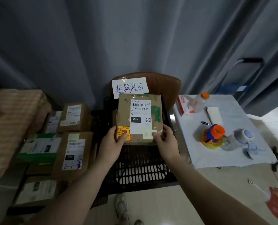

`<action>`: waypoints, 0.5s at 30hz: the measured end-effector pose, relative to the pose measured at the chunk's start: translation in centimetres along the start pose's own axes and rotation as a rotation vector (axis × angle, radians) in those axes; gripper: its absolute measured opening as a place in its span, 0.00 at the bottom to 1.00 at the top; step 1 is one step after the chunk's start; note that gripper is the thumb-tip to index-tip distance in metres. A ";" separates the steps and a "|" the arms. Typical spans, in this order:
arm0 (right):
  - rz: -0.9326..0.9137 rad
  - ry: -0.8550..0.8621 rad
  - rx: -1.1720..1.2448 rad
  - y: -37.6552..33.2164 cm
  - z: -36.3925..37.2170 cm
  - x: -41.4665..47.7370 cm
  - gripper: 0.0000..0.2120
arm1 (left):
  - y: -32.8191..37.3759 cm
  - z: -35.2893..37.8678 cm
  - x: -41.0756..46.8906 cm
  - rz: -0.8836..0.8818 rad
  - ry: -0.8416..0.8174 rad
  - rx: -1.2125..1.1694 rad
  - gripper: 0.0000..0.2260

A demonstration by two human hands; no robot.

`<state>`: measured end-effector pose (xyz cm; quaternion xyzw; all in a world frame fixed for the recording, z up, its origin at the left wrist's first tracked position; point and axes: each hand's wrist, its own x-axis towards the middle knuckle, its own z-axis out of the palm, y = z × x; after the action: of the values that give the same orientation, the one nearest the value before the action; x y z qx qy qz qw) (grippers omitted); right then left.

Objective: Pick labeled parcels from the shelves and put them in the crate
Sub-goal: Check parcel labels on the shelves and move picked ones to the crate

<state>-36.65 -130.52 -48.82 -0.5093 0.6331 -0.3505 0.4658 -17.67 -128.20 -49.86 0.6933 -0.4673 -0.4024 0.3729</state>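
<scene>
1. Labelled boxes (73, 117) sat stacked at the left, beside the crate (140, 168).
2. The left hand (114, 142) gripped the parcel (140, 117) at its near left corner, the thumb pressed on top over a red and yellow sticker and the fingers curled underneath.
3. The parcel was held over the black slotted crate, above its far half. Whether its far end touched the crate could not be told.
4. Its slightly longer axis ran away from the person, the far end pointing at the chair (164, 83). The labelled face was turned up, with the print reading upright to the wearer.
5. The parcel was a flat brown cardboard box, scuffed and torn at its left edge, with green tape down its right side.
6. Its white label carried a barcode, the code 032-038-E01, a black block reading 032 and a QR code. A small pale note sat under clear tape at the near right corner.
7. The right hand (165, 142) held the near right corner, its thumb on that note and its fingers wrapped round the edge.
8. A handwritten sign (129, 86) was taped to the chair just behind the parcel.
9. At the right, a cloth-covered table (232, 153) bore a bottle (200, 101) with an orange cap and an orange tape roll (214, 132).
</scene>
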 end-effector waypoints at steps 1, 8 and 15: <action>0.018 0.021 -0.044 0.5 0.2 1.3 0.26 | -0.5 0.7 1.5 -0.025 -0.027 0.012 0.21; 0.011 0.096 -0.395 4.1 1.2 9.6 0.24 | -3.9 5.7 10.9 -0.077 -0.192 0.122 0.23; 0.035 -0.058 -0.742 9.9 2.5 16.5 0.23 | -6.9 10.7 17.3 -0.099 -0.203 0.183 0.26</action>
<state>-38.26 -144.14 -62.58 -0.6424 0.7121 -0.0747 0.2732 -20.83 -144.11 -63.86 0.7022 -0.5028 -0.4441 0.2387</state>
